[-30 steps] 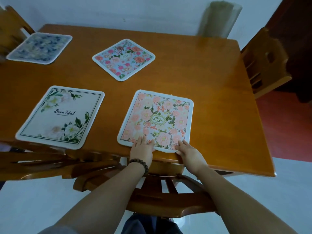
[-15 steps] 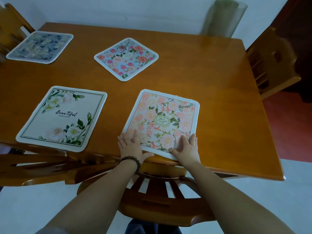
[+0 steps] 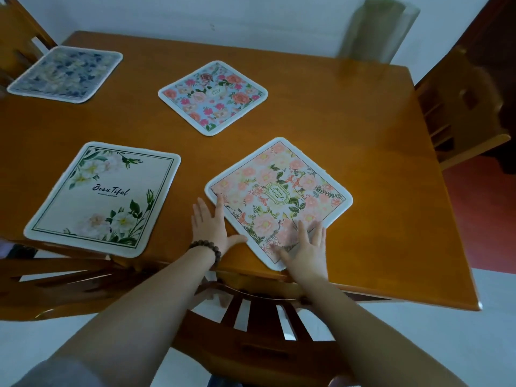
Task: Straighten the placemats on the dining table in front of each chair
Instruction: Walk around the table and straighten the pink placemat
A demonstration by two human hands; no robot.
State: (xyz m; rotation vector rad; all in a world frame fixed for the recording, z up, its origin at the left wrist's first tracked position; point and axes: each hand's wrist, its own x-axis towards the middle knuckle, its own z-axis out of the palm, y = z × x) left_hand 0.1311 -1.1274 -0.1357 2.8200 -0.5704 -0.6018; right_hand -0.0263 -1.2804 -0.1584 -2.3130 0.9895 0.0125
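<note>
A peach floral placemat lies askew like a diamond near the table's front edge, one corner reaching the edge. My left hand, with a bead bracelet on the wrist, lies flat against the mat's left side, fingers spread. My right hand presses flat on the mat's near corner. A white "Beautiful" placemat lies at the front left. A blue-and-pink floral placemat sits askew at mid-table. A dark blue floral placemat lies at the far left.
The wooden dining table stands against a white wall. A chair back is directly below my hands, another chair at the front left, one chair on the right and one chair at the far left.
The peach mat has turned from roughly square with the table edge to a diamond angle. Both hands moved forward onto it, from its near edge to lying flat on it.
</note>
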